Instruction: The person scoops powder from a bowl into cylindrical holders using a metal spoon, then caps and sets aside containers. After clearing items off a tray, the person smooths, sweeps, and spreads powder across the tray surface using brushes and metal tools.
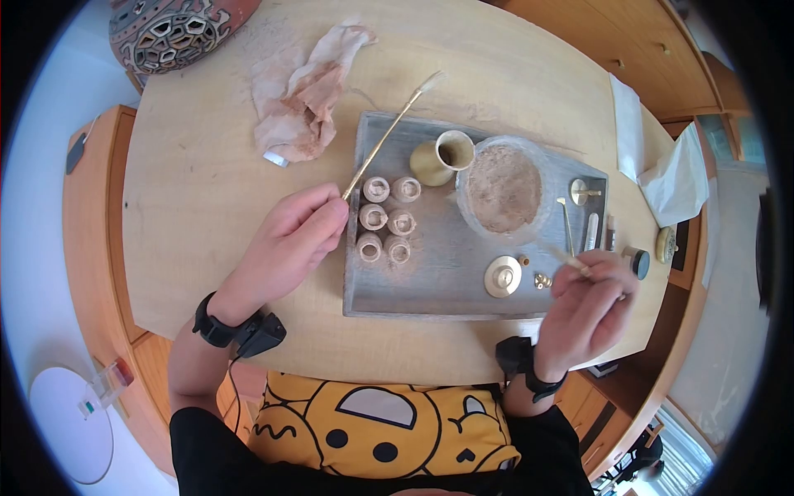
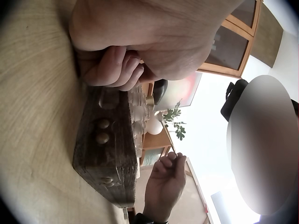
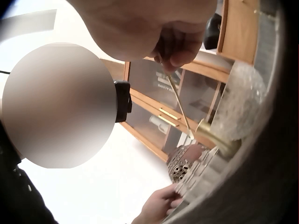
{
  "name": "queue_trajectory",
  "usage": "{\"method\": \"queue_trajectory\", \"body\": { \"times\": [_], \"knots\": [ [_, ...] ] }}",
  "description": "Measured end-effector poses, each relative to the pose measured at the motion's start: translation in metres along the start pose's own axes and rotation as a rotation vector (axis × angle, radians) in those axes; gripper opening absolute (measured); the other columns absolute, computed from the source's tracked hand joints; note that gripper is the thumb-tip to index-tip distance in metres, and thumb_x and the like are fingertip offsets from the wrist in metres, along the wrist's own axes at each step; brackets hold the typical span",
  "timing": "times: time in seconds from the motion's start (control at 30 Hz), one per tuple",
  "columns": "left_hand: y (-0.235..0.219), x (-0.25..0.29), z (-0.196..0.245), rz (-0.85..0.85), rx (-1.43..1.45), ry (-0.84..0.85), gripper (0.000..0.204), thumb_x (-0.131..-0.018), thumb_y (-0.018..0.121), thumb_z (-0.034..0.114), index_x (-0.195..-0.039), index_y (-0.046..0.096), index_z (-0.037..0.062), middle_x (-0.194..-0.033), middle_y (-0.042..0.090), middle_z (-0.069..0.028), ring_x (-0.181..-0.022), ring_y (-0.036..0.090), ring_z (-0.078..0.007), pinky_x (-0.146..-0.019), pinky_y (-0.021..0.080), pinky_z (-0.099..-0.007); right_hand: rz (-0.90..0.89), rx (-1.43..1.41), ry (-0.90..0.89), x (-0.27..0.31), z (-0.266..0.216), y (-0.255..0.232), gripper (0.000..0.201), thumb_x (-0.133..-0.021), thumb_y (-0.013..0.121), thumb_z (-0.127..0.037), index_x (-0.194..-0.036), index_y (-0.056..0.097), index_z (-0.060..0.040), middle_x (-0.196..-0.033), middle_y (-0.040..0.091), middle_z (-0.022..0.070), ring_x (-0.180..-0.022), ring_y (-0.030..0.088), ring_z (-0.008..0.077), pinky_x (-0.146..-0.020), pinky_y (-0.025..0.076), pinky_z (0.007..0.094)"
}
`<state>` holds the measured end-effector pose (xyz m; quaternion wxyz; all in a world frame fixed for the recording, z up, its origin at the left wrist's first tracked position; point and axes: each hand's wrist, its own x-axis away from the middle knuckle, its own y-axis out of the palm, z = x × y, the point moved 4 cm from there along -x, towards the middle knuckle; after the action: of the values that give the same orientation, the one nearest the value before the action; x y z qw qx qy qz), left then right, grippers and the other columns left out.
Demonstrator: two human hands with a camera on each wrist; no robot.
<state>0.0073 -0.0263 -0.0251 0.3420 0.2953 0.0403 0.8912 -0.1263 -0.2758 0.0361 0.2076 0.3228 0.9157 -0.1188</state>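
On the counter (image 1: pixel 190 165) a grey tray (image 1: pixel 447 248) is set, with a bowl (image 1: pixel 467 217) of brown powder (image 1: pixel 503 190) placed in its right half. By the left hand (image 1: pixel 304 223) a gold brush (image 1: pixel 382 149) is gripped, bristles pointed toward the far side; by the right hand (image 1: pixel 597 306) a thin tool (image 3: pixel 178 102) is pinched. Beside the bowl a brass vase (image 1: pixel 430 165) is stood; six small jars (image 1: pixel 373 217) are grouped leftward. Both tools are probably best held lightly and moved slowly, so that no powder is scattered.

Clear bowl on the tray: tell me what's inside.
The clear bowl holds light-brown powder, uneven on top. The powder hides the bowl's bottom; anything buried beneath cannot be seen.
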Motion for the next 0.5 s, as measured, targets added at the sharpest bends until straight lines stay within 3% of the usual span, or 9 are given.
{"method": "queue_trajectory", "body": {
  "times": [0.03,0.1,0.2,0.33,0.5],
  "knots": [
    [0.000,0.000,0.000,-0.003,0.001,0.001,0.028,-0.105,0.046,0.024,-0.080,0.043,0.0117,-0.066,0.032,0.0105,-0.056,0.025,0.0003,-0.047,0.020,-0.0198,0.000,0.003,-0.002,-0.005,0.002,-0.005,0.014,-0.100,0.036,-0.001,-0.098,0.050,0.0016,-0.083,0.061,0.0156,-0.063,0.054,0.0111,-0.054,0.043,0.0227],
    [-0.001,0.000,-0.002,0.013,-0.003,-0.005,0.028,-0.105,0.047,0.023,-0.079,0.043,0.0117,-0.066,0.032,0.0106,-0.055,0.024,0.0007,-0.046,0.018,-0.0195,0.160,0.329,0.070,-0.013,0.006,-0.019,0.017,-0.103,0.039,-0.005,-0.100,0.053,0.0026,-0.081,0.061,0.0114,-0.064,0.053,0.0100,-0.056,0.043,0.0230],
    [-0.001,0.000,-0.002,0.023,-0.007,-0.018,0.028,-0.104,0.047,0.023,-0.079,0.042,0.0117,-0.066,0.032,0.0108,-0.055,0.024,0.0010,-0.046,0.017,-0.0192,0.194,0.378,0.114,-0.018,0.016,-0.021,0.019,-0.104,0.041,-0.008,-0.103,0.056,0.0031,-0.082,0.062,0.0079,-0.065,0.053,0.0093,-0.060,0.043,0.0227],
    [0.000,0.000,-0.002,0.036,-0.021,-0.022,0.027,-0.104,0.048,0.022,-0.079,0.042,0.0118,-0.067,0.032,0.0108,-0.055,0.025,0.0013,-0.045,0.018,-0.0189,0.060,0.297,0.231,-0.021,0.025,-0.015,0.019,-0.104,0.045,-0.010,-0.105,0.059,0.0020,-0.087,0.066,0.0093,-0.070,0.055,0.0093,-0.062,0.045,0.0223],
    [0.000,0.001,-0.001,0.047,-0.008,-0.011,0.027,-0.104,0.048,0.022,-0.080,0.043,0.0119,-0.069,0.034,0.0101,-0.056,0.026,0.0013,-0.046,0.018,-0.0183,0.063,0.191,0.316,-0.020,0.031,-0.013,0.021,-0.104,0.049,-0.014,-0.102,0.061,0.0027,-0.086,0.067,0.0096,-0.067,0.056,0.0097,-0.060,0.045,0.0225]
  ]
}}
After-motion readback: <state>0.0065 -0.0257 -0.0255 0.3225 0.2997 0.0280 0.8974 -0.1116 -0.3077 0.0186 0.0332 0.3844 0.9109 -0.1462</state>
